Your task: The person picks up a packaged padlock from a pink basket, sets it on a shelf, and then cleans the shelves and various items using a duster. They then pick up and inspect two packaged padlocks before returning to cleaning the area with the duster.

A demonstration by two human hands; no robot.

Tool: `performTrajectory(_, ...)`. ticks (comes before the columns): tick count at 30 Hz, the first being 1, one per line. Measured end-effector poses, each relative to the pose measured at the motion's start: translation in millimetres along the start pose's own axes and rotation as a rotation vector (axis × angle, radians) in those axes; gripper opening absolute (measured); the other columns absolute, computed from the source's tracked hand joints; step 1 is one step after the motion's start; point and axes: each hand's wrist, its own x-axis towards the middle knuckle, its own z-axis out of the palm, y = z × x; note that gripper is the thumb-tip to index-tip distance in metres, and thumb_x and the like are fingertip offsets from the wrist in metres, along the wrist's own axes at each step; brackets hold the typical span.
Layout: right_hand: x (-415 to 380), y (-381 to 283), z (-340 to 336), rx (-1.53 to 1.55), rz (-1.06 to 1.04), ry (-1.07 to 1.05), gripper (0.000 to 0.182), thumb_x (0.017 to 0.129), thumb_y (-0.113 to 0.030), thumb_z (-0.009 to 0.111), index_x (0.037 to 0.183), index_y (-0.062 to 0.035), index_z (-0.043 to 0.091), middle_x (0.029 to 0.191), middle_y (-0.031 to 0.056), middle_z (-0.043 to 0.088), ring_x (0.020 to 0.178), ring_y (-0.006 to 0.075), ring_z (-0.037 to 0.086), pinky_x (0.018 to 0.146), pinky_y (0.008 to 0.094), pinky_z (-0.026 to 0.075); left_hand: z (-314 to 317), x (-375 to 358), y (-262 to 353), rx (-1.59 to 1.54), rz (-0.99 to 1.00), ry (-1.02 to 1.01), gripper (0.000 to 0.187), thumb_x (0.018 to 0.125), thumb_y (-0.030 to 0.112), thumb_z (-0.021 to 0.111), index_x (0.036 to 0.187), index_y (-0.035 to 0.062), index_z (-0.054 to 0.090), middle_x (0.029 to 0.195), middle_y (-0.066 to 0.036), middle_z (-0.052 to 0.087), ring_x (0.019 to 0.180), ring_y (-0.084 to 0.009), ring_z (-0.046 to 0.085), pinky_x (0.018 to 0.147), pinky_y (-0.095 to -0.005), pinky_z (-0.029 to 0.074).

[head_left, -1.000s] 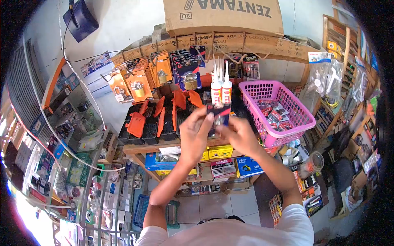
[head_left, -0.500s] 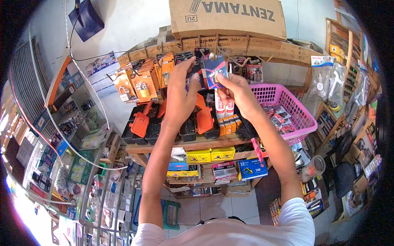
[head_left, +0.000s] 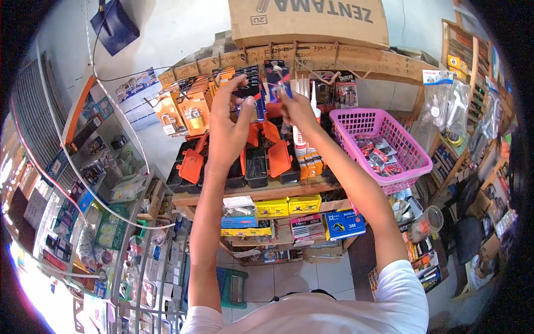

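Observation:
In front of the hanging stock, my right hand (head_left: 300, 114) pinches a small blue-and-red carded pack (head_left: 282, 92), tilted and blurred, near the end of a hook. What is inside the pack is too smeared to tell. My left hand (head_left: 228, 122) is raised to the left of it, thumb and fingers apart with nothing between them. Just behind that hand hang dark blue carded packs (head_left: 257, 103). Orange-carded padlocks (head_left: 194, 114) hang further left. White sealant tubes (head_left: 300, 142) stand below my right hand.
Black bins with orange lids (head_left: 279, 160) stand on the wooden shelf. A pink basket (head_left: 414, 158) of small packs is at the right. Boxes, including a blue 3M box (head_left: 344, 225), fill the lower shelf. A large carton (head_left: 308, 25) sits above the hook rail.
The pack in my right hand has gone from facing me to tilted, and it sits slightly further left. My left hand has shifted a little left and down, away from the pack.

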Motion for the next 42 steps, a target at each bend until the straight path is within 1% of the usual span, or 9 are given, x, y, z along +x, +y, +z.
performTrajectory(6, 51, 25, -13, -0.303, 0.041, 0.152, 0.061, 0.089, -0.054, 0.057, 0.056, -0.0022, 0.059, 0.048, 0.0063, 0.053, 0.052, 0.0188, 0.057, 0.052, 0.0346, 0.044, 1, -1, 10, -0.035, -0.039, -0.013, 0.043, 0.091, 0.011, 0.059, 0.132, 0.0024, 0.050, 0.119, -0.006, 0.059, 0.083, -0.0089, 0.052, 0.074, -0.0246, 0.047)
performTrajectory(12, -17, 16, -81, -0.850, -0.114, -0.412, 0.053, 0.089, -0.048, 0.058, 0.064, -0.0023, 0.058, 0.060, 0.0127, 0.062, 0.059, 0.0237, 0.063, 0.061, 0.0392, 0.049, -2, -3, 12, -0.010, -0.066, -0.057, 0.046, 0.093, 0.012, 0.056, 0.136, 0.0027, 0.046, 0.124, -0.006, 0.057, 0.086, -0.0108, 0.051, 0.079, -0.0261, 0.045)
performTrajectory(15, -60, -25, -128, -1.040, 0.210, -0.566, 0.044, 0.090, -0.045, 0.058, 0.081, -0.0033, 0.068, 0.065, 0.0129, 0.066, 0.065, 0.0243, 0.066, 0.065, 0.0398, 0.051, 1, -4, 20, -0.039, -0.120, -0.062, 0.049, 0.093, 0.013, 0.055, 0.139, 0.0037, 0.043, 0.126, -0.006, 0.056, 0.086, -0.0113, 0.048, 0.080, -0.0259, 0.044)
performTrajectory(22, -37, 6, -281, -1.633, 0.279, -0.333, 0.041, 0.085, -0.045, 0.060, 0.089, -0.0059, 0.071, 0.086, 0.0186, 0.068, 0.084, 0.0351, 0.066, 0.073, 0.0465, 0.050, 29, -8, 31, 0.173, 0.010, -0.008, 0.067, 0.091, 0.012, 0.058, 0.149, 0.0052, 0.026, 0.135, -0.013, 0.051, 0.089, -0.0142, 0.047, 0.086, -0.0297, 0.042)
performTrajectory(28, 5, 98, -343, -1.538, 0.553, -0.623, 0.045, 0.080, -0.044, 0.064, 0.099, -0.0045, 0.071, 0.096, 0.0199, 0.069, 0.088, 0.0338, 0.066, 0.078, 0.0439, 0.051, 50, -8, 36, 0.302, 0.019, 0.011, 0.068, 0.089, 0.014, 0.060, 0.149, 0.0062, 0.027, 0.134, -0.012, 0.050, 0.096, -0.0195, 0.049, 0.088, -0.0348, 0.042)
performTrajectory(30, 17, 130, -351, -1.492, 0.392, -0.589, 0.033, 0.075, -0.035, 0.064, 0.082, -0.0029, 0.071, 0.076, 0.0147, 0.069, 0.067, 0.0271, 0.065, 0.064, 0.0403, 0.051, 55, -8, 39, 0.326, 0.022, 0.013, 0.066, 0.089, 0.014, 0.060, 0.148, 0.0064, 0.030, 0.134, -0.012, 0.049, 0.098, -0.0203, 0.048, 0.089, -0.0362, 0.042)
performTrajectory(34, 36, 150, -327, -1.524, 0.526, -0.689, 0.052, 0.077, -0.050, 0.066, 0.096, -0.0020, 0.070, 0.089, 0.0117, 0.070, 0.078, 0.0265, 0.065, 0.072, 0.0398, 0.051, 59, -8, 42, 0.394, 0.049, 0.032, 0.063, 0.090, 0.014, 0.059, 0.146, 0.0056, 0.032, 0.136, -0.012, 0.048, 0.099, -0.0206, 0.048, 0.091, -0.0355, 0.041)
performTrajectory(37, 25, 90, -286, -1.491, 0.885, -0.915, 0.097, 0.065, -0.083, 0.059, 0.126, -0.0071, 0.059, 0.125, 0.0130, 0.059, 0.111, 0.0285, 0.057, 0.091, 0.0403, 0.045, 58, -9, 46, 0.439, 0.043, 0.030, 0.061, 0.090, 0.014, 0.059, 0.145, 0.0046, 0.035, 0.137, -0.012, 0.047, 0.100, -0.0209, 0.049, 0.092, -0.0352, 0.040)
performTrajectory(42, 53, 193, -301, -1.617, 0.931, -0.999, 0.095, 0.064, -0.079, 0.065, 0.131, -0.0131, 0.055, 0.135, 0.0126, 0.053, 0.123, 0.0275, 0.051, 0.099, 0.0412, 0.042, 62, -12, 49, 0.449, -0.025, 0.038, 0.059, 0.089, 0.015, 0.059, 0.143, 0.0039, 0.037, 0.138, -0.013, 0.046, 0.112, -0.0221, 0.049, 0.096, -0.0350, 0.038)
